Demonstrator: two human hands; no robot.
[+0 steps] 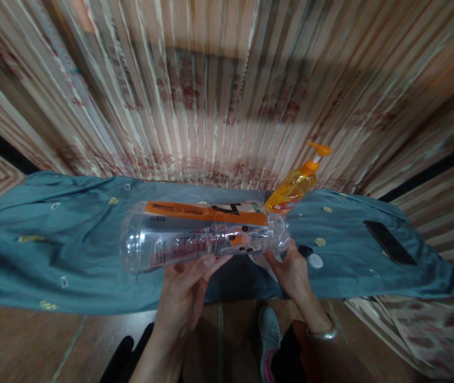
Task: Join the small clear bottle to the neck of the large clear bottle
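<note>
A large clear plastic bottle [179, 239] with an orange and grey label lies sideways in the air above the cloth, its neck toward the right. My left hand [189, 284] holds its body from below, fingers reaching underneath. At the neck end, my right hand [291, 271] grips the bottle, fingers partly hidden. Something white and thin, perhaps a tissue, shows beneath my right hand; I cannot tell whether it is held. Close behind the neck stands an orange pump bottle [293, 189] of yellow liquid. Right of my right hand lie a small dark item [305, 250] and a white cap [315, 260].
A teal patterned cloth [87, 239] covers the long narrow surface. Toward its right end lies a black phone [389, 242]. Pleated striped curtains [211, 106] hang directly behind and at the sides. Below is a tiled floor [71, 340] with a shoe [269, 330] on it.
</note>
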